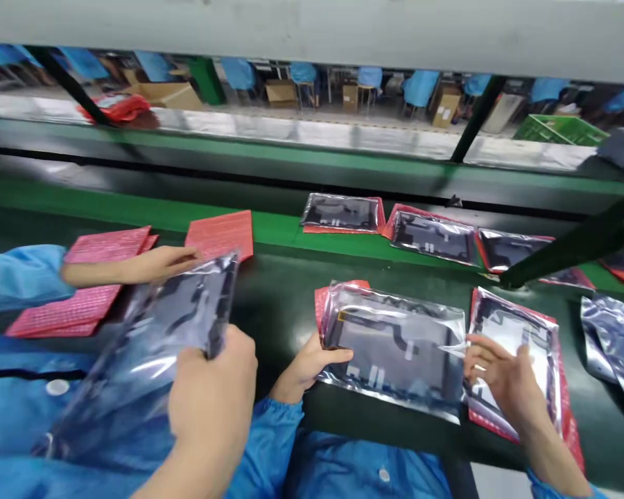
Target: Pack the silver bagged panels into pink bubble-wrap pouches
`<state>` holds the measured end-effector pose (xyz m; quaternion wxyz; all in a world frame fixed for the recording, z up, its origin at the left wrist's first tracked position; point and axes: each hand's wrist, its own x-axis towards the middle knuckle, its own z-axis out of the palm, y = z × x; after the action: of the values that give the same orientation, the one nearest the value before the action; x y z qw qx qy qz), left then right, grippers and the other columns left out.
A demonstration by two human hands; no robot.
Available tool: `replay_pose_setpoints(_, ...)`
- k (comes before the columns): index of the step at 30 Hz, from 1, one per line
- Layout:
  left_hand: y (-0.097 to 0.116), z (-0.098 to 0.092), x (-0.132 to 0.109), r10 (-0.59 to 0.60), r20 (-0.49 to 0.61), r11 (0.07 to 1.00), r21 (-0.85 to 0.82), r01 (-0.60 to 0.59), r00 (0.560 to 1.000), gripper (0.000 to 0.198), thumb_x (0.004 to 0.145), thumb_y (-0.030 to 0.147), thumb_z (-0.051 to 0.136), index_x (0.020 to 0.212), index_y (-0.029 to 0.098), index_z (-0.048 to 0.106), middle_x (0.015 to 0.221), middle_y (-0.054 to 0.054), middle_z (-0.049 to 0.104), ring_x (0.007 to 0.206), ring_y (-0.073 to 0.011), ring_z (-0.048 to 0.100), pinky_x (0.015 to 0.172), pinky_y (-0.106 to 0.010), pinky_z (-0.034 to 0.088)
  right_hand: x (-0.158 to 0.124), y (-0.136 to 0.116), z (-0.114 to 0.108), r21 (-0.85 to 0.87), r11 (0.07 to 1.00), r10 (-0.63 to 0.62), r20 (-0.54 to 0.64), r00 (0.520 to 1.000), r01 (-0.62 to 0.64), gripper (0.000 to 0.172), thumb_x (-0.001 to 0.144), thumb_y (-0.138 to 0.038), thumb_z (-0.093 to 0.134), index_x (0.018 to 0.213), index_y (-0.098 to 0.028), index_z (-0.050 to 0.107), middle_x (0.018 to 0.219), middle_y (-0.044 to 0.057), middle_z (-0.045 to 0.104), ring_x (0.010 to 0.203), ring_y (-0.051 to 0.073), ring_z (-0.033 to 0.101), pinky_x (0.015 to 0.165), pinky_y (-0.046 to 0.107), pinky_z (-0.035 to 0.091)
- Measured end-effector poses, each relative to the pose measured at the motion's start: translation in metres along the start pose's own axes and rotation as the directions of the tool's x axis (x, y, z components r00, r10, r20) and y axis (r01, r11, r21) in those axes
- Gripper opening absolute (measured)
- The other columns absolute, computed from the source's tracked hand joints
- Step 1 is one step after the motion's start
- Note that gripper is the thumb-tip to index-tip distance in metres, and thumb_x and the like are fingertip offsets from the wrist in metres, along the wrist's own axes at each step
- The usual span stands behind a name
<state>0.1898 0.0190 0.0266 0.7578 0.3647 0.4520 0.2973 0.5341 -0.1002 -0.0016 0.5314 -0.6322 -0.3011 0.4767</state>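
Note:
My left hand [312, 362] grips the left edge of a bagged tablet screen [390, 353], its thumb on top. The screen is a flat dark panel with a ribbon cable and white tabs, seen through a clear shiny bag. A pink bubble sleeve [321, 305] shows behind its upper left corner. At the bag's right edge is my right hand [507, 378], thumb and forefinger apart; whether its fingertips touch the bag I cannot tell. Under that hand another bagged panel [543, 353] lies on a pink sleeve.
At left, a co-worker's hands [213, 398] hold another bagged panel [187, 312]. Pink sleeves [107, 246] lie beside them. Several bagged panels [343, 211] line the green strip behind. A green post [572, 242] slants in at right, near silvery bags [616, 346]. A shelf crosses above.

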Motion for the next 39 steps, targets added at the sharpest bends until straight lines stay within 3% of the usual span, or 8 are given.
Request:
replay_pose_setpoints(4, -0.003, -0.004, -0.004, -0.055, -0.082, 0.997, 0.044, 0.059, 0.995, 0.041, 0.054, 0.019, 0.087, 0.094, 0.017, 0.074, 0.092, -0.008, 0.079, 0.098, -0.0366, 0.072, 0.079, -0.041, 0.057, -0.020, -0.008, 0.053, -0.019, 0.985, 0.173, 0.075, 0.982, -0.172, 0.060, 0.073, -0.074, 0.067, 0.100, -0.021, 0.064, 0.066, 0.003, 0.064, 0.056, 0.023, 0.060, 0.043, 0.031, 0.039)
replay_pose_setpoints(7, -0.005, -0.008, -0.009, -0.052, -0.120, 0.996, 0.072, 0.061, 0.991, 0.035, 0.057, 0.023, 0.087, 0.090, 0.019, 0.075, 0.091, -0.006, 0.079, 0.097, -0.0360, 0.072, 0.079, -0.041, 0.058, -0.018, -0.023, 0.079, -0.261, 0.952, 0.129, -0.126, 0.984, -0.158, 0.053, 0.067, -0.070, 0.068, 0.091, -0.023, 0.059, 0.056, -0.001, 0.058, 0.052, 0.022, 0.057, 0.048, 0.032, 0.039)
replay_pose_setpoints(13, -0.014, -0.019, -0.018, -0.037, -0.199, 0.999, -0.012, 0.036, 0.979, 0.039, 0.056, 0.024, 0.089, 0.092, 0.016, 0.074, 0.085, -0.006, 0.077, 0.086, -0.0306, 0.074, 0.075, -0.037, 0.061, -0.001, -0.030, 0.064, -0.720, 0.666, 0.049, -0.219, 0.974, -0.196, 0.057, 0.065, -0.075, 0.059, 0.090, -0.024, 0.063, 0.067, 0.004, 0.068, 0.070, 0.029, 0.063, 0.067, 0.039, 0.042)
replay_pose_setpoints(18, -0.014, -0.013, -0.024, -0.006, -0.184, 0.994, -0.108, -0.014, 0.983, 0.037, 0.061, 0.018, 0.086, 0.096, 0.015, 0.073, 0.083, -0.004, 0.077, 0.080, -0.0276, 0.074, 0.073, -0.035, 0.060, 0.001, -0.027, 0.063, -0.248, 0.945, 0.219, -0.006, 0.976, -0.213, 0.057, 0.062, -0.069, 0.077, 0.088, -0.019, 0.070, 0.067, 0.002, 0.068, 0.059, 0.022, 0.062, 0.055, 0.031, 0.046)
replay_pose_setpoints(21, -0.014, -0.007, -0.018, -0.030, -0.194, 0.991, -0.130, 0.004, 0.981, 0.034, 0.062, 0.016, 0.086, 0.092, 0.015, 0.073, 0.081, -0.004, 0.077, 0.076, -0.0253, 0.073, 0.070, -0.032, 0.059, 0.000, -0.030, 0.073, 0.026, 0.967, 0.249, 0.091, 0.964, -0.252, 0.049, 0.062, -0.058, 0.086, 0.087, -0.018, 0.071, 0.064, 0.001, 0.068, 0.056, 0.020, 0.064, 0.054, 0.029, 0.051)
replay_pose_setpoints(26, 0.001, -0.014, 0.007, 0.095, -0.326, 0.942, -0.276, -0.191, 0.941, 0.028, 0.077, 0.036, 0.078, 0.089, 0.012, 0.071, 0.085, -0.010, 0.077, 0.089, -0.0272, 0.074, 0.084, -0.036, 0.059, 0.000, -0.048, 0.067, 0.106, 0.979, 0.187, -0.137, 0.973, -0.173, 0.048, 0.047, -0.055, 0.092, 0.073, -0.021, 0.069, 0.057, 0.002, 0.067, 0.054, 0.023, 0.067, 0.046, 0.029, 0.054)
replay_pose_setpoints(32, 0.010, -0.017, 0.017, 0.273, -0.627, 0.781, -0.298, -0.548, 0.730, 0.029, 0.086, 0.038, 0.061, 0.107, 0.019, 0.066, 0.105, -0.011, 0.076, 0.107, -0.0234, 0.070, 0.099, -0.040, 0.054, -0.001, -0.049, 0.014, 0.179, 0.970, 0.225, -0.398, 0.889, -0.165, 0.048, 0.053, -0.048, 0.091, 0.093, -0.027, 0.074, 0.088, 0.001, 0.077, 0.075, 0.025, 0.074, 0.058, 0.031, 0.063)
replay_pose_setpoints(39, -0.056, 0.004, -0.028, -0.032, -0.167, 0.981, -0.193, -0.001, 0.985, 0.059, 0.087, 0.070, 0.052, 0.097, 0.015, 0.069, 0.093, -0.018, 0.076, 0.079, -0.0290, 0.075, 0.069, -0.039, 0.057, 0.001, -0.004, -0.010, 0.159, 0.959, 0.281, -0.441, 0.853, -0.234, 0.048, 0.057, -0.050, 0.090, 0.096, -0.026, 0.074, 0.105, 0.000, 0.078, 0.088, 0.023, 0.075, 0.058, 0.023, 0.062)
